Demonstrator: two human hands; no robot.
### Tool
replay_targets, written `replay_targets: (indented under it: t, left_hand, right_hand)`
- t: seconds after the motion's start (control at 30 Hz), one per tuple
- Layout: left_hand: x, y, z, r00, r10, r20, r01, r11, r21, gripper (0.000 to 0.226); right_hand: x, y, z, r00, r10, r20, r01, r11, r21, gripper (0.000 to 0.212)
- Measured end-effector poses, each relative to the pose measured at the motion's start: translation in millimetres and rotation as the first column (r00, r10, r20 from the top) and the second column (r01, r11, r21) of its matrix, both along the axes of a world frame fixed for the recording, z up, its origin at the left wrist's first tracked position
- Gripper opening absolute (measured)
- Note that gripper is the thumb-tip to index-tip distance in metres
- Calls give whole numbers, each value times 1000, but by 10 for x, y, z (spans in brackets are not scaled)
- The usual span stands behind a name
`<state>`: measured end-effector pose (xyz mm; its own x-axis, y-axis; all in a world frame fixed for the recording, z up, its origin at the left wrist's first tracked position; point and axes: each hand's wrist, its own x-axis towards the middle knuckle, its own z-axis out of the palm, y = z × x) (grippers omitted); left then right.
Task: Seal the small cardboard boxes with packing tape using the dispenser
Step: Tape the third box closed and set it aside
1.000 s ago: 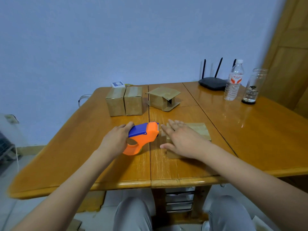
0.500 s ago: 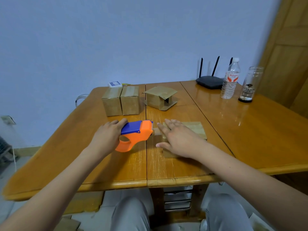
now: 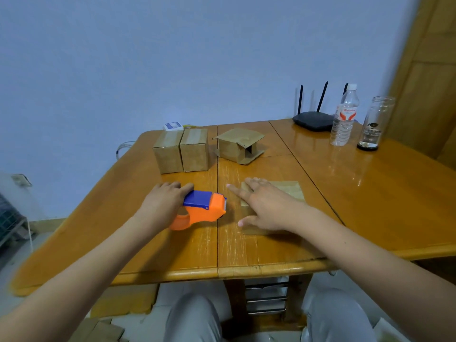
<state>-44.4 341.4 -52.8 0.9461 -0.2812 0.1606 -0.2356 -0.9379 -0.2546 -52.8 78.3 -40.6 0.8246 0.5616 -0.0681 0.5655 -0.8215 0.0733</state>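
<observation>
Wooden table (image 3: 370,193), glossy, split by seams. On it: two closed boxes (image 3: 181,150) touching side by side, an open box (image 3: 238,146), flat cardboard (image 3: 291,191), tape dispenser (image 3: 204,208). At the far right, router (image 3: 313,120), water bottle (image 3: 344,117), glass jar (image 3: 375,123)

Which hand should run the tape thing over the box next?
Probably the left hand: it already holds the orange and blue tape dispenser on the table. The right hand lies flat with straight fingers on the flattened cardboard box, so it looks better placed to steady it.
</observation>
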Motion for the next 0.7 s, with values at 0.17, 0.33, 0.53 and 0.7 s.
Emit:
replay_targets:
  t: [0.17, 0.33, 0.53, 0.7]
  left_hand:
    - [53, -352, 132, 998, -42, -56, 50, 987, 151, 42]
    - [88, -476, 202, 995, -49, -81, 65, 975, 213, 45]
    - [120, -556, 302, 977, -44, -208, 75, 987, 144, 50]
    - [200, -630, 457, 982, -97, -163, 139, 954, 267, 42]
  right_hand:
    - [14, -79, 147, 991, 7, -135, 14, 988, 156, 79]
    - [39, -52, 177, 987, -13, -157, 40, 984, 171, 59]
    - [39, 20, 220, 987, -11, -160, 29, 994, 106, 54]
    - [46, 66, 190, 988, -12, -155, 26, 995, 93, 45]
